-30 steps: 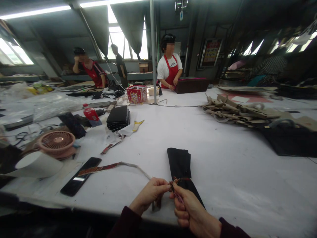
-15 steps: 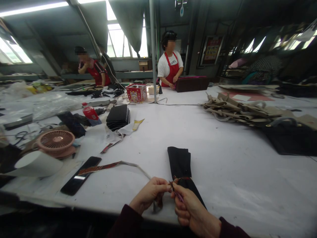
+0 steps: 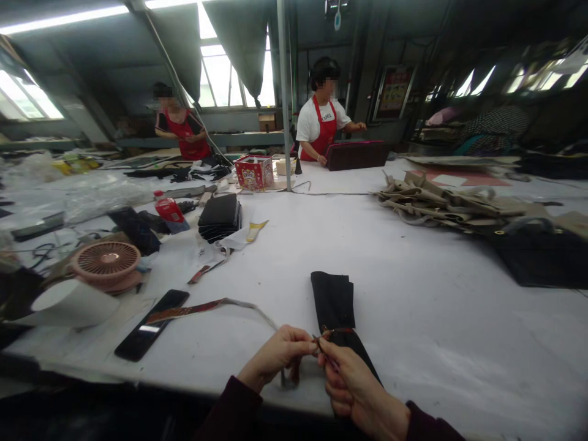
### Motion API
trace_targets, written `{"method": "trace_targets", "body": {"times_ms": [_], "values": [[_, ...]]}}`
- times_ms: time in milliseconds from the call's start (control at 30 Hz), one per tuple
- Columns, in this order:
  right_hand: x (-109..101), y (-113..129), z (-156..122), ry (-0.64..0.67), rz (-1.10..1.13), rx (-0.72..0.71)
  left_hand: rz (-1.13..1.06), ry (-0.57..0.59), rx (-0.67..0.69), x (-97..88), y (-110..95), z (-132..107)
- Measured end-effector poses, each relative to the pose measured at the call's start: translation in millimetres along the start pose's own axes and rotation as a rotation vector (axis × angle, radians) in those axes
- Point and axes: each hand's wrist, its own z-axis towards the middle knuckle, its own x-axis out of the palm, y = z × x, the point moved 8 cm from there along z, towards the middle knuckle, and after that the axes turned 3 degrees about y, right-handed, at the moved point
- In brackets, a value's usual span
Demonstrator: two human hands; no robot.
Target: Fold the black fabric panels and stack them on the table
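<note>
Near the table's front edge, my left hand [image 3: 282,355] pinches the end of a narrow brown-and-grey strip [image 3: 220,302]. That strip runs left over a black phone [image 3: 151,327], and a piece of it dangles under the hand. My right hand [image 3: 351,376] is closed around a small pointed tool with a pinkish handle [image 3: 334,364], its tip touching the strip at my left fingertips. Just beyond the hands lies a folded black fabric bundle [image 3: 333,300], bound around its middle by a thin reddish-brown band [image 3: 343,330]. My fingers hide the exact contact point.
To the left are a pink fan [image 3: 108,263], a white roll [image 3: 73,303], a red bottle [image 3: 169,208] and stacked black pieces [image 3: 220,217]. Beige fabric pieces [image 3: 441,202] and a black bag [image 3: 542,254] lie right. Two people work across the table beside a pole [image 3: 283,98].
My hands stay almost in place, still pinching at the same spot. Across the table, one person has raised an arm over the dark box, and the other has lowered a hand from the face.
</note>
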Motion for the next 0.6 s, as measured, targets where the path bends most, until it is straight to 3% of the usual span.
{"method": "trace_targets", "body": {"times_ms": [200, 433, 500, 600], "values": [[-1, 0, 1, 0.064, 0.04, 0.033, 0.113, 0.031, 0.022, 3.2, -16, -4], [-2, 1, 7, 0.101, 0.035, -0.038, 0.28, 0.032, -0.003, 7.4, -13, -5], [-1, 5, 10, 0.172, 0.012, -0.079, 0.493, -0.093, 0.041, -10.6, -20, -7], [-16, 27, 12, 0.229, -0.081, -0.224, 0.971, -0.478, 0.101, -66.9, -47, -19]]}}
